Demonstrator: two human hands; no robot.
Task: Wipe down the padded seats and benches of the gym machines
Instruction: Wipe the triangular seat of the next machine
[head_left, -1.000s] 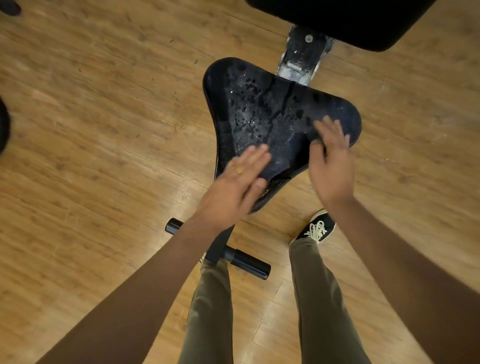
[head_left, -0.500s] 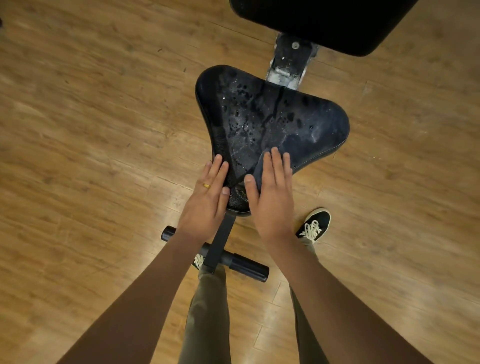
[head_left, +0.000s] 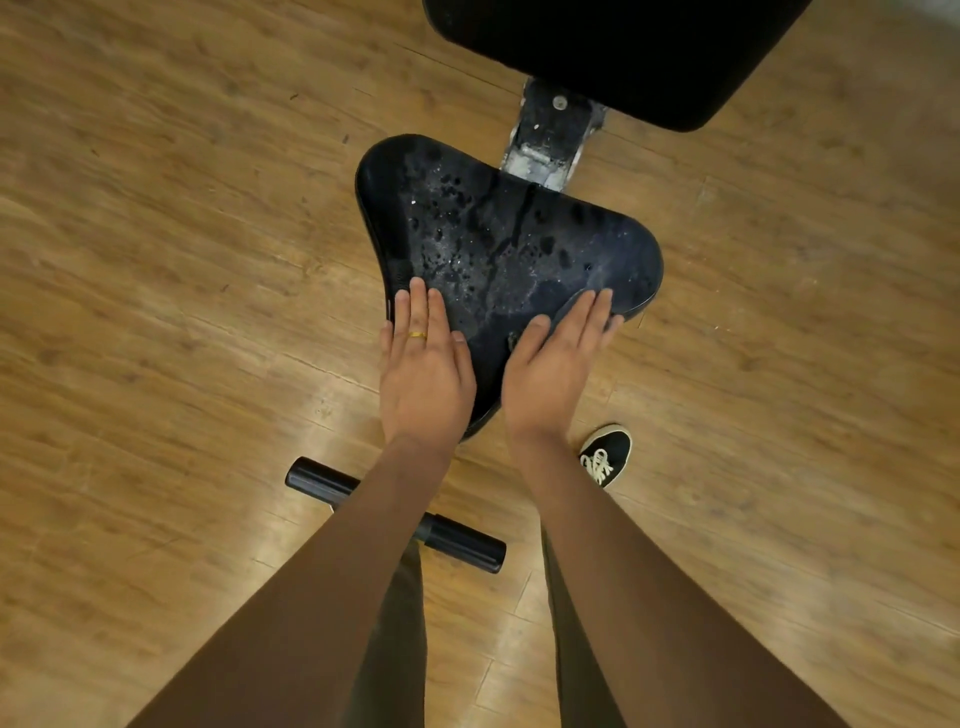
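1. Seat pad (head_left: 519, 249): black with a faint bluish sheen. Dark droplet blotches and whitish flecks are scattered over it, densest from far left to centre. One dark streak runs near to far through the middle.
2. Backrest pad (head_left: 613, 52), far: plain matte black.
3. Bracket (head_left: 550, 135) between the two pads: dark metal, chipped to whitish-grey patches.
4. Floor (head_left: 156, 208): warm brown wood-grain planks with pale glare patches.
5. Foot roller (head_left: 457, 543), near: glossy black.
6. Shoe (head_left: 605, 457), right: black with cream-white laces.
7. Trousers (head_left: 395, 649): plain olive-khaki.
8. Ring (head_left: 418, 335) on left hand (head_left: 423, 379): gold.
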